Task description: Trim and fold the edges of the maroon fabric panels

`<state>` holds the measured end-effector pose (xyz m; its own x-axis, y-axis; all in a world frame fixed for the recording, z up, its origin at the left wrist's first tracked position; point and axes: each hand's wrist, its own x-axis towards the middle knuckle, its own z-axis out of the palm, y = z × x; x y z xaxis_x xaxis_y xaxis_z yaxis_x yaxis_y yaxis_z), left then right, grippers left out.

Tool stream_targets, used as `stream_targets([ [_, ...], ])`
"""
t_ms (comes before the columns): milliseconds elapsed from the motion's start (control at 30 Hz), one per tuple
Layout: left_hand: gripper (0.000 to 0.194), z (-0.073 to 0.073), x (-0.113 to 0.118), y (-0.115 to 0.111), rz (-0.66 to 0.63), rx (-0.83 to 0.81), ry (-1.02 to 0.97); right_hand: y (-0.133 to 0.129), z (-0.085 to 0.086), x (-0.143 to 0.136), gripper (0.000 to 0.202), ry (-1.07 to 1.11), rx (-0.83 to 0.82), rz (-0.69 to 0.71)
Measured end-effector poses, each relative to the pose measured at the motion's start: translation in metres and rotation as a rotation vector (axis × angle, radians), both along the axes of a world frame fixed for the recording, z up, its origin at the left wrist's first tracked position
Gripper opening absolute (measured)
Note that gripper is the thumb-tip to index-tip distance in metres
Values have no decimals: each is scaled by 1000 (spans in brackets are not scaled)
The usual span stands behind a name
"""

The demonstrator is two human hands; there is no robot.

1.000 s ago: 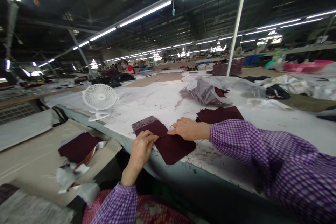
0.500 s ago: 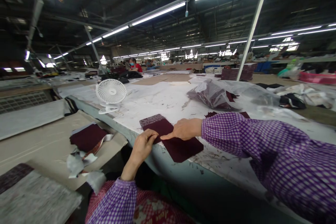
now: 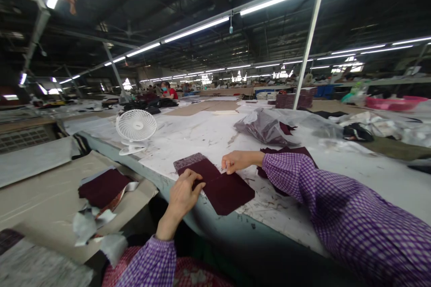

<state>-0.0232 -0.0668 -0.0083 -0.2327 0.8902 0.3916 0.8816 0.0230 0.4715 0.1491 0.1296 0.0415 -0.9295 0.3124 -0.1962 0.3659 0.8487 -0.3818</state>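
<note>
Dark maroon fabric pieces lie at the near edge of the white-topped table, with a seam or fold line across the middle and a speckled grey strip at the far left end. My left hand rests on the fabric's left side, thumb and forefinger slightly apart. At the far end of the crossing line, my right hand has its fingers curled and pinched at the fabric's edge. More maroon pieces lie partly hidden under my right forearm.
A white fan stands at the table's left edge. A clear plastic bag of maroon cloth lies behind my right arm. To the left, a lower beige surface carries maroon fabric and scraps. A person in red is far off.
My right hand has drawn back from its pointing finger near my left hand to the fabric's far edge, fingers now curled. My left thumb and forefinger have parted. The view has shifted slightly right.
</note>
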Motion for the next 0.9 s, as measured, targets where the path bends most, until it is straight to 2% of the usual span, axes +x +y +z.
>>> stream_targets([
  [67,18,-1,-2,0,-2,2,-12,-3,-3,-2,32,-3,6,-14],
  [133,21,-2,-5,0,-12,6,-47,-9,0,-3,22,-27,14,-5],
  [233,26,1,-8,-2,-44,-3,-95,-13,18,9,9,-14,-11,86],
  [333,25,6,-7,-3,-57,-47,-41,-12,50,44,11,34,-158,63],
  [433,19,12,1,-2,-47,-74,121,-4,81,94,21,70,-330,-79],
  [500,16,15,8,0,-39,-81,245,4,93,128,26,123,-331,-216],
  [600,20,16,17,3,-25,-87,398,23,90,167,28,175,-284,-412],
  [700,26,14,21,6,7,-70,463,44,69,186,29,123,-229,-602],
  [800,23,11,18,8,88,-46,338,59,53,188,23,-42,-30,-724],
  [900,18,9,7,10,186,-46,85,60,57,183,12,-187,246,-693],
])
